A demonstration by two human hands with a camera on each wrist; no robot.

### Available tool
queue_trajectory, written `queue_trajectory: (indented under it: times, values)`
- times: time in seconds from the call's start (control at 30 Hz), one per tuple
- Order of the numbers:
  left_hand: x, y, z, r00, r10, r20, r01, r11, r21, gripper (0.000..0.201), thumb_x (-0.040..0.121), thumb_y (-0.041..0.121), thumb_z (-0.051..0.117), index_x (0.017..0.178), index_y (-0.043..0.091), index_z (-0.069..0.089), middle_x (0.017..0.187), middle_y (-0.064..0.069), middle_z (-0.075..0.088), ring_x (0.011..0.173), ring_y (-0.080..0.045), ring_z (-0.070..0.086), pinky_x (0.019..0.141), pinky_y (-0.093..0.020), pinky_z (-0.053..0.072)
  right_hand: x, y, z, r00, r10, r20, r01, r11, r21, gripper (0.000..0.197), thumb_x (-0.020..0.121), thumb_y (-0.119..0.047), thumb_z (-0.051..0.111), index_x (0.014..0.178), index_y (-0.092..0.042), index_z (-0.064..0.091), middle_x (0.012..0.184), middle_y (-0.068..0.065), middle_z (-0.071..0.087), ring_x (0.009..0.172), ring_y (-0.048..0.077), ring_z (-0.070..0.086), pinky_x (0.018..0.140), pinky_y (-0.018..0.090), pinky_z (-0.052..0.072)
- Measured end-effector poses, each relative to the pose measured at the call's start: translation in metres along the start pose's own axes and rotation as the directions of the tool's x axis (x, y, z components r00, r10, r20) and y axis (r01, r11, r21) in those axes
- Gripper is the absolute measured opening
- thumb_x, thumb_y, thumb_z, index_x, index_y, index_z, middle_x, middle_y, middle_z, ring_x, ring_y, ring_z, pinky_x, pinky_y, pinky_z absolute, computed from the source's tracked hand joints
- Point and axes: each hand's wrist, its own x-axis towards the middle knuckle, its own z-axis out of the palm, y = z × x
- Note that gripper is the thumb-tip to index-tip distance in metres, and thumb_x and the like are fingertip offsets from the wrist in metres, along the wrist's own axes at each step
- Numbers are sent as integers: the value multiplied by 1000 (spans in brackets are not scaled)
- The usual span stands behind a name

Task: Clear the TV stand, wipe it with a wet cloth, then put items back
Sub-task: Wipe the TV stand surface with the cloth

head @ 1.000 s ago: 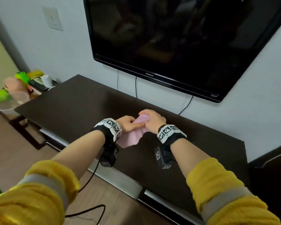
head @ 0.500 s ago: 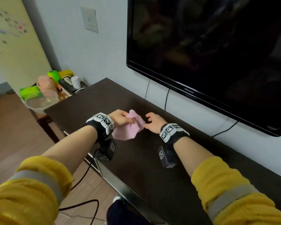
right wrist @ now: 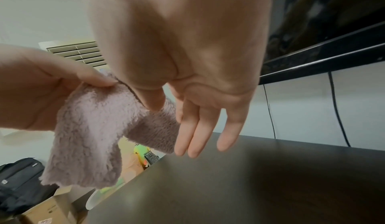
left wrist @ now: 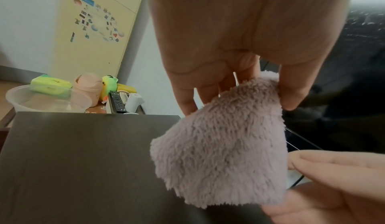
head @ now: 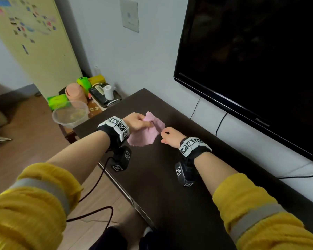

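A fluffy pink cloth (head: pixel 148 134) hangs just above the dark brown TV stand (head: pixel 170 186), near its left end. My left hand (head: pixel 145 122) pinches the cloth's top edge between thumb and fingers; the left wrist view shows the cloth (left wrist: pixel 218 153) dangling from that pinch over the bare stand top (left wrist: pixel 73 161). My right hand (head: pixel 167 136) hovers just right of the cloth with straight, relaxed fingers and holds nothing. In the right wrist view its fingers (right wrist: pixel 195 137) point down at the stand (right wrist: pixel 250 178), with the thumb in front of the cloth (right wrist: pixel 89 128).
A low side table left of the stand carries a clear plastic bowl (head: pixel 70 114), a green tissue pack (head: pixel 57 101), a pink mini bin (head: pixel 76 92), a remote (head: pixel 98 95) and a white roll (head: pixel 108 92). The wall TV (head: pixel 251 51) overhangs the stand's back; cables (head: pixel 220 123) hang there.
A second ago both hands held the cloth together. My right hand has let go and drawn apart; my left hand now holds it alone, and the view has swung towards the stand's left end.
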Motion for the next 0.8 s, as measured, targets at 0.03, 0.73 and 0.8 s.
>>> queue_trajectory:
  times: [0.03, 0.73, 0.8]
  values:
    - [6, -5, -7, 1000, 5, 6, -5, 1000, 1, 28, 89, 32, 61, 64, 21, 62, 71, 8, 61, 73, -6, 55, 70, -22, 42, 7, -7, 4, 1000, 19, 7, -19, 999, 43, 26, 97, -25, 39, 115, -11, 51, 96, 7, 68, 101, 26, 64, 93, 36, 47]
    - [92, -92, -139, 940, -68, 335, 185, 926, -331, 25, 94, 26, 50, 87, 9, 67, 86, -5, 68, 76, -17, 63, 69, -29, 52, 108, -148, 87, 935, 346, -74, -213, 718, 662, 55, 98, -46, 34, 144, -21, 19, 134, 11, 47, 104, 27, 59, 79, 39, 53]
    - [92, -90, -139, 912, -65, 404, 224, 906, -360, 31, 96, 21, 45, 74, 15, 67, 71, 2, 71, 70, -12, 62, 71, -29, 51, 108, -148, 85, 946, 313, -87, -182, 732, 656, 38, 97, -37, 42, 130, -19, 35, 118, 7, 53, 104, 24, 57, 72, 34, 51]
